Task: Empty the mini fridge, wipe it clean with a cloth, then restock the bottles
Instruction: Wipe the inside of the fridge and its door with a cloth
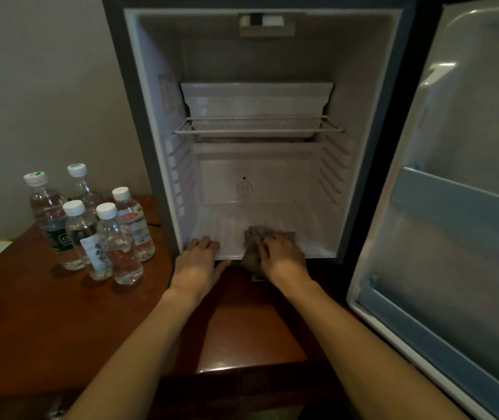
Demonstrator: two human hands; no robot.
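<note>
Item: mini fridge (pixel 260 165), wiping stage.
My right hand (pixel 283 253) presses cloth (pixel 256 237) on floor, lower centre; left hand (pixel 199 257), fingers flat, braces front lip beside it.

Dim, soft lighting is being cast throughout; a faint glare is being reflected off the table edge (pixel 221 365), and straight lines are being bent near the edges.
</note>
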